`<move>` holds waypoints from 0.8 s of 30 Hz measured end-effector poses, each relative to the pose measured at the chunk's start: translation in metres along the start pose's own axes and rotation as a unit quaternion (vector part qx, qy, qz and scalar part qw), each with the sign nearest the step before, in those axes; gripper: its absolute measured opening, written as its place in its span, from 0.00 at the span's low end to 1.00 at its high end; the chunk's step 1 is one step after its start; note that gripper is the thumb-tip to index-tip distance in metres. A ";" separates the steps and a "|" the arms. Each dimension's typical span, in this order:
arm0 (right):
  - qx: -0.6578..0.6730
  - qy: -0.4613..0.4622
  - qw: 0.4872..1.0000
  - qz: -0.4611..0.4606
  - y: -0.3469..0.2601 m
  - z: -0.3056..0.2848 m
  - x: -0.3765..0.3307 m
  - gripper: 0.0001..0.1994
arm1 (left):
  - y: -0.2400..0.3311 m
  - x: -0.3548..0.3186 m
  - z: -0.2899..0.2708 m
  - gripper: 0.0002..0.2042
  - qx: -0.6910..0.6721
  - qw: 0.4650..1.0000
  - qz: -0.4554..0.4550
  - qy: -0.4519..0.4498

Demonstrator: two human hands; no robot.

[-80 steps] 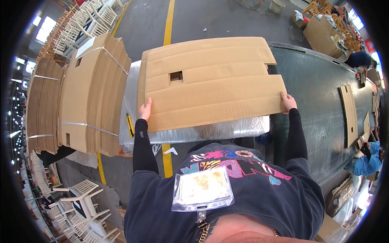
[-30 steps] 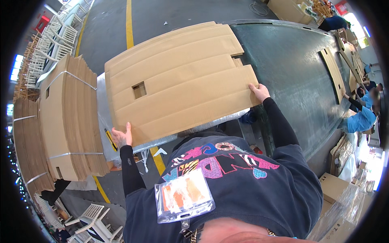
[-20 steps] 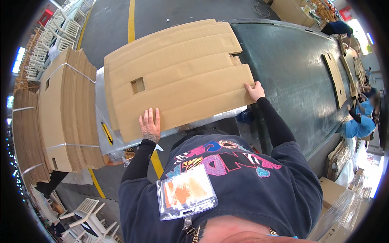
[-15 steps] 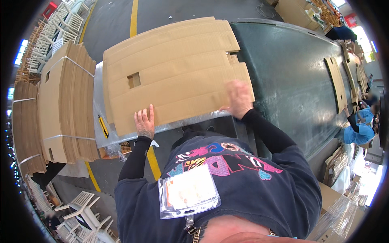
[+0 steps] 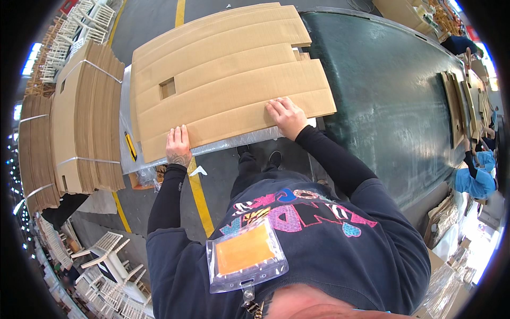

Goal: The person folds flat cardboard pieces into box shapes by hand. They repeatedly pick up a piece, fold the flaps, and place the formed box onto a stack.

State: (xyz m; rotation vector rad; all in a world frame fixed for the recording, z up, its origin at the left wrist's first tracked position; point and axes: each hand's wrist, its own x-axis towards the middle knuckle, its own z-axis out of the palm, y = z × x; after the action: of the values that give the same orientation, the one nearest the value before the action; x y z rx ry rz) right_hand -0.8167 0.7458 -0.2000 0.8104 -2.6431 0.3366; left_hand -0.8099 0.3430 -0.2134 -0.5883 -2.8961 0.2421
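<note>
The person's left hand (image 5: 178,146) lies flat, fingers spread, on the near edge of a flat die-cut cardboard sheet (image 5: 223,74), at about 7 o'clock of the sheet. The right hand (image 5: 287,117) presses palm down on the same edge toward 5 o'clock, fingers extended; neither hand is closed around the board. The sheet has a small square cut-out (image 5: 167,87) left of its middle and a notched right side, and it lies on top of a stack wrapped in clear plastic film (image 5: 249,139), just beside the dark green conveyor belt (image 5: 393,95) at 3 o'clock. A yellow utility knife (image 5: 130,146) lies on the film at the left hand's 9 o'clock. Strapped bundles of flat cardboard (image 5: 79,122) stand further to 9 o'clock.

Moving the top sheet alone probably calls for even pressure from both palms, so the board slides square and does not buckle along its scored creases. The left hand would do well to stay clear of the knife, and the loose film should not drag along with the sheet.
</note>
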 end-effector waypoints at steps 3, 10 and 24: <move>0.035 -0.082 0.995 0.034 0.007 -0.003 0.003 0.20 | 0.000 0.009 -0.014 0.32 -0.033 0.999 0.004 -0.022; 0.136 -0.324 0.931 0.099 0.048 -0.020 0.076 0.12 | -0.050 0.078 -0.050 0.19 -0.178 0.950 0.075 -0.245; 0.118 -0.366 0.923 -0.022 0.004 -0.058 0.046 0.17 | 0.048 0.035 -0.070 0.13 -0.096 0.983 0.100 -0.122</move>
State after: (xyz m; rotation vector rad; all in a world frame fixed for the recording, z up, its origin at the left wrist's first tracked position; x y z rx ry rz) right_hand -0.8394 0.7455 -0.1299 1.2731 -3.3030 0.4067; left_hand -0.8092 0.4093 -0.1496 -0.9459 -3.1192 0.0640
